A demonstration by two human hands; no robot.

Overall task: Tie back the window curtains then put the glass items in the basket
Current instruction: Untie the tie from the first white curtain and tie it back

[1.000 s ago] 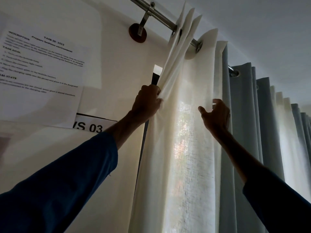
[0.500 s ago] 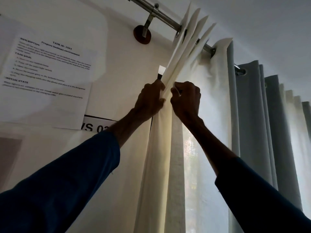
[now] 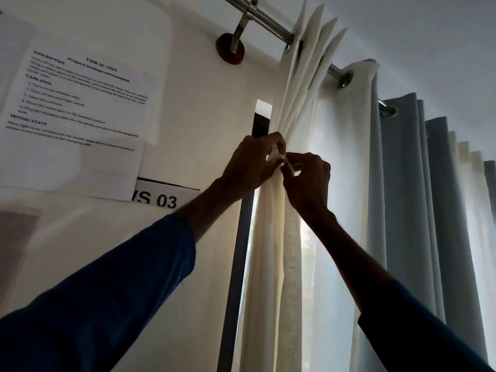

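Observation:
A cream sheer curtain (image 3: 295, 103) hangs from a metal rod (image 3: 268, 21) and is bunched into tight pleats at the window's left edge. My left hand (image 3: 252, 165) grips the gathered bundle from the left. My right hand (image 3: 308, 181) meets it from the right, its fingers pinching a small fold or strip of the cream fabric between the two hands. More of the cream curtain (image 3: 346, 162) hangs loose to the right. No glass items or basket are in view.
Grey curtains (image 3: 408, 200) hang further right on the same rod. A rod bracket (image 3: 230, 49) is fixed to the wall. Printed task sheets (image 3: 77, 114) and a "WS 03" label (image 3: 161, 201) are stuck on the wall at left. A dark window frame (image 3: 241, 251) runs down beside the bundle.
My right hand swept the loose cream fabric leftward to my left hand. Both hands now work together at the gathered bundle, and more pleats are stacked at the rod's left end.

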